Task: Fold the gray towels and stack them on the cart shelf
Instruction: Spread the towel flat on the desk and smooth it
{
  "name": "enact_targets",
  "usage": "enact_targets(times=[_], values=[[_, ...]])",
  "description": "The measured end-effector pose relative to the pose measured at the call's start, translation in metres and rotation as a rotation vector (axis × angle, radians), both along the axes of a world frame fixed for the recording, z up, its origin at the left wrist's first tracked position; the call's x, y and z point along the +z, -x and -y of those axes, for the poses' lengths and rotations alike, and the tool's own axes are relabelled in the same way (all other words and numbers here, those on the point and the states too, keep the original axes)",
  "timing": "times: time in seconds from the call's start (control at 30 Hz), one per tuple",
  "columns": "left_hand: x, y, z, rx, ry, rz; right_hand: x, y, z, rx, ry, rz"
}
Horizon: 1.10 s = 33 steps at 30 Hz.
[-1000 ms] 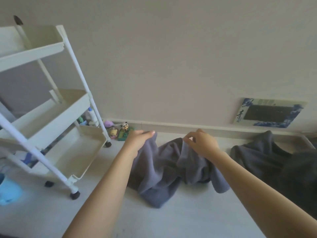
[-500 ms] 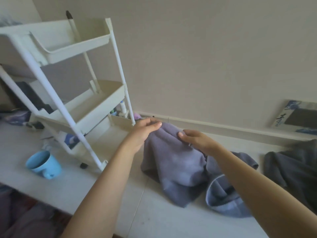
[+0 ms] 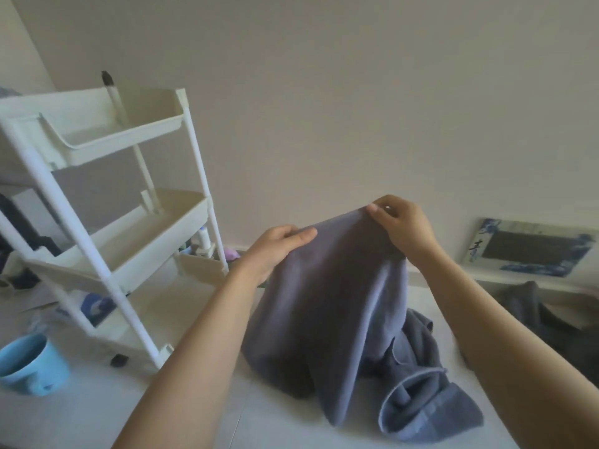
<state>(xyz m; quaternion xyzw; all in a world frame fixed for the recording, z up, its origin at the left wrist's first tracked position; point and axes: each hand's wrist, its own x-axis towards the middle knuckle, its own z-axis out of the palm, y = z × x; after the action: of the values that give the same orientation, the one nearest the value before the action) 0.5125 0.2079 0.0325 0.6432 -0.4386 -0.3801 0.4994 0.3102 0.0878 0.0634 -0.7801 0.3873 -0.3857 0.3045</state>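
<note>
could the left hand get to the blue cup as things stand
Probably not right away. The left hand is gripping the towel and would have to let go. The way itself looks open: the blue cup sits low left on the floor, in front of the cart.

The soft, matt gray terry-cloth towel looks nubbly; the white three-tier plastic cart is smooth, the light-blue ceramic mug faintly glossy.
</note>
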Motion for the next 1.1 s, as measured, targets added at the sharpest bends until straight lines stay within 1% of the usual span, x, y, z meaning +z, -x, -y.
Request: enact_targets(times=[0.07,0.13,0.2,0.3,0.37,0.47,0.5,0.6,0.7,0.77,0.87,1.0,1.03,1.1], values=[[0.006,0.009,0.004,-0.047,0.002,0.098,0.008,0.019,0.003,-0.085,0.006,0.061],[0.012,0.013,0.005,-0.085,-0.054,0.199,0.013,0.035,0.006,-0.142,-0.008,0.121],[0.016,0.013,0.003,-0.128,-0.086,0.210,0.016,0.049,0.005,-0.183,-0.025,0.142],[0.023,0.009,-0.001,-0.105,-0.041,0.205,0.018,0.070,0.002,-0.203,-0.051,0.102],[0.032,0.010,-0.008,-0.062,0.011,0.180,0.023,0.082,-0.008,-0.115,-0.155,0.129],[0.055,0.008,-0.023,-0.102,0.098,0.043,0.041,0.095,-0.030,0.145,-0.489,0.265],[0.065,0.006,-0.028,-0.135,0.110,0.035,0.048,0.098,-0.037,0.212,-0.557,0.293],[0.093,-0.001,-0.040,-0.206,0.116,0.081,0.061,0.102,-0.042,0.337,-0.611,0.364],[0.105,-0.004,-0.038,-0.165,0.044,0.163,0.061,0.097,-0.038,0.347,-0.659,0.394],[0.095,-0.008,-0.027,-0.116,-0.058,0.283,0.046,0.090,-0.027,0.285,-0.654,0.301],[0.050,-0.019,0.005,-0.054,-0.216,0.507,-0.003,0.073,0.004,0.128,-0.544,0.049],[-0.045,-0.027,0.039,-0.091,-0.421,0.699,-0.087,0.046,0.033,-0.068,-0.338,-0.350],[-0.067,-0.026,0.043,-0.082,-0.446,0.736,-0.104,0.042,0.036,-0.096,-0.320,-0.408],[-0.111,-0.023,0.053,-0.040,-0.496,0.788,-0.142,0.032,0.046,-0.127,-0.337,-0.459]])
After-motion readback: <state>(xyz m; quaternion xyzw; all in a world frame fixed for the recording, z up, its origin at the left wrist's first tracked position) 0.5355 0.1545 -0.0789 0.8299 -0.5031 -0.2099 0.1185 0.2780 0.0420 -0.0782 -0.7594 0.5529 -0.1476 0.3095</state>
